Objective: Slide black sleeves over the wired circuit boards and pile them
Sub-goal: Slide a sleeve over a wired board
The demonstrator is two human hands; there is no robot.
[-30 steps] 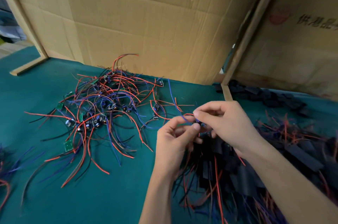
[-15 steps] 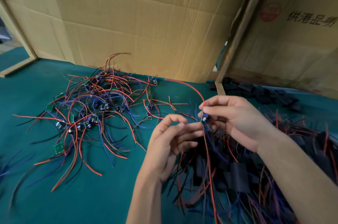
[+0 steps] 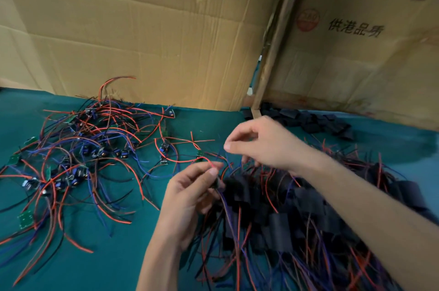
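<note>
- Dozens of bare wired boards [image 3: 78,162] wait beyond left hand [image 3: 190,198], which pinches a sleeved board [image 3: 215,182].
- Right hand [image 3: 263,146], fingers loosely curled, holds nothing over the sleeved pile [image 3: 297,214].
- Spare sleeves [image 3: 308,119] remain beyond it.

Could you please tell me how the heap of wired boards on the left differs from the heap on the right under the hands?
The left heap shows bare green boards with their parts uncovered; the right heap has black sleeves over its boards. The left heap is spread out, with loose wires fanning across the green table; the right heap is packed denser and looks darker. Both carry red, blue and black wires and lie on the same table.
</note>
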